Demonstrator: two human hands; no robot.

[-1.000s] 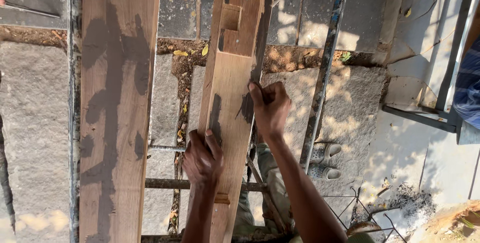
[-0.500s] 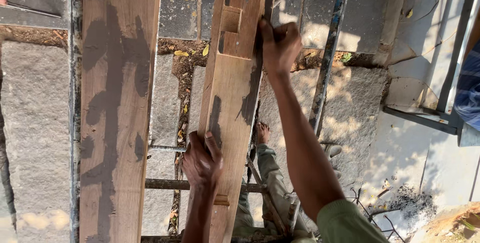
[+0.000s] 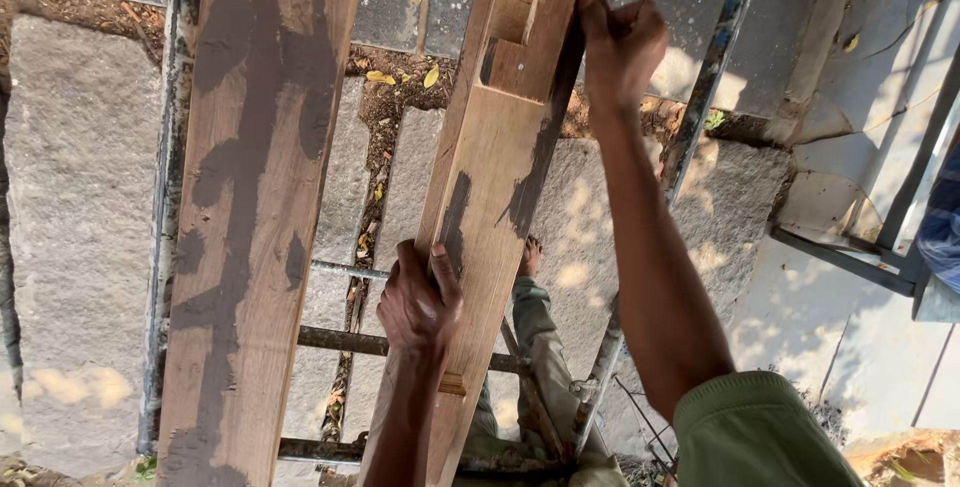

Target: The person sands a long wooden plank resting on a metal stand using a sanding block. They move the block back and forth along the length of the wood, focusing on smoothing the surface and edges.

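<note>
A narrow wooden plank [image 3: 495, 177] with a notched joint cut near its far end is held tilted over a rusty metal frame [image 3: 400, 344], running from the near centre up toward the far right. The left hand [image 3: 418, 302] is closed on the plank's left edge at the near end, thumb laid across the top face and fingers wrapped under. The right hand [image 3: 620, 42] is curled tight over the plank's right edge at the far end, just beside the notch; the arm is stretched out, with a green sleeve [image 3: 760, 442] seen at the near right. A wider plank [image 3: 260, 197] lies flat to the left, apart from the held one, with dark shadows falling across it. Grey stone slabs [image 3: 70, 197] and a strip of soil with dry leaves [image 3: 395, 82] are seen below. A bare foot [image 3: 530, 257] and trouser leg are visible under the held plank.
</note>
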